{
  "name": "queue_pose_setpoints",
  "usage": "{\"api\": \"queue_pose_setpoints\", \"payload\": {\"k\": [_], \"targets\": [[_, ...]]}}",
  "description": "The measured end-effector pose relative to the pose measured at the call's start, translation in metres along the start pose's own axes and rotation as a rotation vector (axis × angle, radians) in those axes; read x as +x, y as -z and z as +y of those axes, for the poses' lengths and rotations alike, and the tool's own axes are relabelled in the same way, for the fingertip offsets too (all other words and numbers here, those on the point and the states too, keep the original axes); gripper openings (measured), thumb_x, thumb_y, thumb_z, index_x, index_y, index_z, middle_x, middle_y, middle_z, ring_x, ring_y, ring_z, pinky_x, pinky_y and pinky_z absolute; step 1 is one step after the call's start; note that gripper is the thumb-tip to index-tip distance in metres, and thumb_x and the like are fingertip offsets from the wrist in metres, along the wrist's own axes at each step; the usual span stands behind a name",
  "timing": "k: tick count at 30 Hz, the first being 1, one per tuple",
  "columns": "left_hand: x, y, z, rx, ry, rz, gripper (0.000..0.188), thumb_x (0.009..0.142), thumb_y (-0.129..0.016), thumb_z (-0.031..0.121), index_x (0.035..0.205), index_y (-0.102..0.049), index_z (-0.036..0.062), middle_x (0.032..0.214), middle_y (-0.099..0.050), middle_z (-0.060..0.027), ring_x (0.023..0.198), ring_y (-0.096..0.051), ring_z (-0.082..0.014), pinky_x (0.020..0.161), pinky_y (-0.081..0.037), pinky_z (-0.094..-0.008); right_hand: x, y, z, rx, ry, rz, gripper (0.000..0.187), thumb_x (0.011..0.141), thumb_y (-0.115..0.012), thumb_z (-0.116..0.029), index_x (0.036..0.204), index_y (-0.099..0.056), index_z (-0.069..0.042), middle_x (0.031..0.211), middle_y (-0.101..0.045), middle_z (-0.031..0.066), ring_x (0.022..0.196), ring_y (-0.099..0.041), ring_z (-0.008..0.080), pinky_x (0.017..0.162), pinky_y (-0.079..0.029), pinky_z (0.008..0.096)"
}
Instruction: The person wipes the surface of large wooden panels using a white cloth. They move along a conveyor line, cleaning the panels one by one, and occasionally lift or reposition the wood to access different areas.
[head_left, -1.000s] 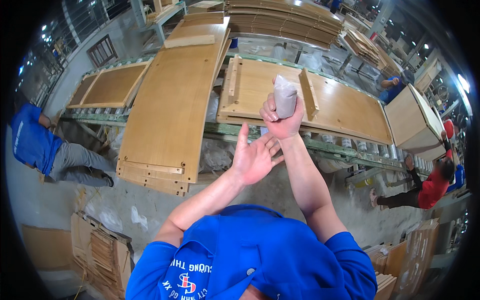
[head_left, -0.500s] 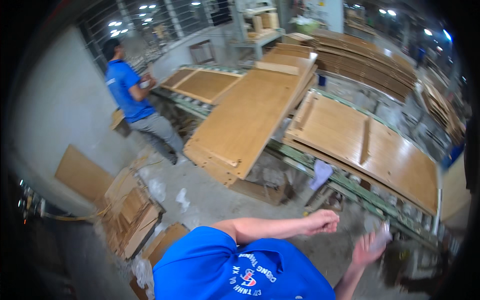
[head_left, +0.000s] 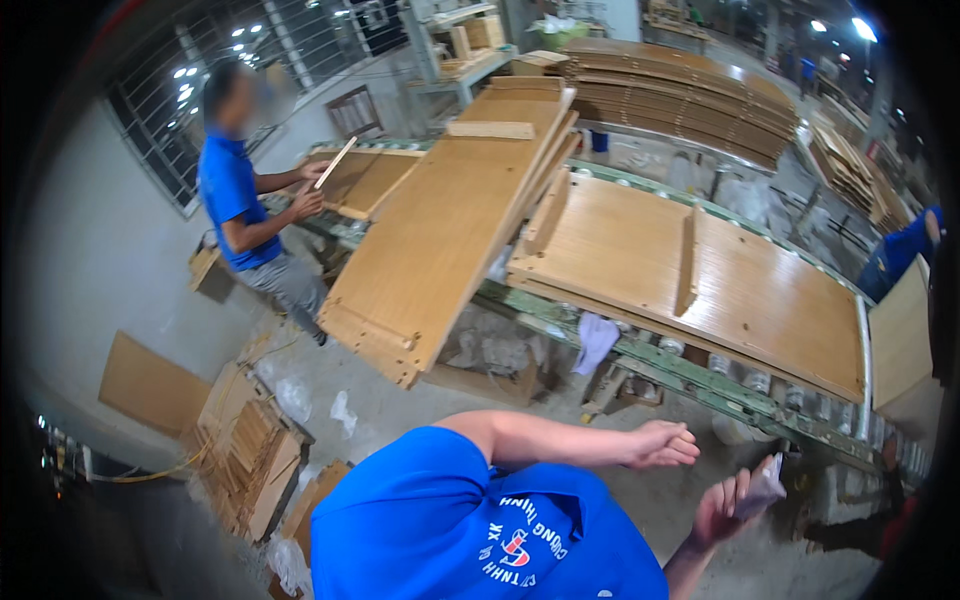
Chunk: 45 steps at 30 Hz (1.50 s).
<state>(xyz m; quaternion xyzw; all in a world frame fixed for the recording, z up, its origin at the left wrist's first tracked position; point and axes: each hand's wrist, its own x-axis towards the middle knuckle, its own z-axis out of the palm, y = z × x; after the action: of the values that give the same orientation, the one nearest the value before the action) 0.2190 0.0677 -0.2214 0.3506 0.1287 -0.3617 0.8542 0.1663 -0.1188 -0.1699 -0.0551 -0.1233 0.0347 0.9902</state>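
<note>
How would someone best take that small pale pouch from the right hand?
Probably by the upper end of the pouch, pinched from above: that tip sticks up clear of the right hand, bare of fingers, while the hand grips lower down.

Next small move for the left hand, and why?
Probably bring the bare left hand to the small, pale, pouch-shaped plastic packet to steady it: only the bare right hand grips it, while the left is close by, apart from it, with no object showing.
</note>
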Motion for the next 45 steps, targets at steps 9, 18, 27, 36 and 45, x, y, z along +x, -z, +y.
{"api": "queue_pose_setpoints", "payload": {"k": [9, 18, 27, 36, 45], "targets": [[0.085, -0.077, 0.004, -0.161, 0.343, -0.331, 0.042, 0.093, -0.040, 0.045, 0.084, -0.059, 0.0085, 0.092, -0.061, -0.0082, 0.102, -0.053, -0.0201, 0.092, -0.040, -0.0375, 0.090, 0.038, -0.007, -0.224, 0.160, -0.069, 0.063, 0.093, -0.045, -0.043, 0.138, -0.032, -0.001, 0.070, -0.046, 0.0061, 0.044, -0.040, 0.0096, 0.040, -0.035, 0.0229], [0.129, -0.131, -0.028, 0.300, 0.818, -0.315, 0.027, 0.097, -0.037, 0.030, 0.093, -0.055, 0.0095, 0.080, -0.061, -0.0034, 0.076, -0.055, -0.0151, 0.071, -0.048, -0.0321, 0.024, 0.064, -0.083, -0.254, 0.306, 0.086, 0.066, 0.093, -0.035, -0.052, 0.135, -0.038, -0.001, 0.070, -0.051, 0.0123, 0.043, -0.044, 0.0129, 0.040, -0.037, 0.0250], [0.189, -0.245, -0.124, 0.188, 1.094, -0.476, 0.063, 0.096, -0.024, 0.054, 0.136, -0.031, 0.0053, 0.127, -0.049, -0.0148, 0.120, -0.045, -0.0288, 0.106, -0.031, -0.0396, -0.032, 0.045, -0.234, -0.343, 0.694, 0.136, 0.064, 0.091, -0.044, -0.049, 0.139, -0.033, -0.009, 0.078, -0.049, 0.0099, 0.053, -0.046, 0.0131, 0.051, -0.038, 0.0264], [0.208, -0.407, -0.272, 0.131, 1.221, -1.145, 0.077, 0.088, -0.045, 0.056, 0.148, -0.008, 0.0229, 0.152, -0.013, -0.0134, 0.139, -0.019, -0.0297, 0.113, -0.020, -0.0418, -0.052, -0.020, -0.383, -0.217, 0.700, 0.051, 0.050, 0.092, -0.040, -0.040, 0.128, -0.043, -0.006, 0.076, -0.057, 0.0126, 0.050, -0.047, 0.0175, 0.050, -0.041, 0.0275], [0.281, -0.501, -0.379, 0.411, 1.427, -0.966, 0.073, 0.089, -0.042, 0.057, 0.146, -0.019, 0.0165, 0.149, -0.025, -0.0135, 0.136, -0.026, -0.0296, 0.111, -0.023, -0.0460, -0.129, 0.024, -0.558, -0.232, 0.981, 0.061, 0.056, 0.091, -0.040, -0.048, 0.131, -0.042, -0.009, 0.077, -0.053, 0.0083, 0.054, -0.047, 0.0152, 0.050, -0.040, 0.0271]]}}
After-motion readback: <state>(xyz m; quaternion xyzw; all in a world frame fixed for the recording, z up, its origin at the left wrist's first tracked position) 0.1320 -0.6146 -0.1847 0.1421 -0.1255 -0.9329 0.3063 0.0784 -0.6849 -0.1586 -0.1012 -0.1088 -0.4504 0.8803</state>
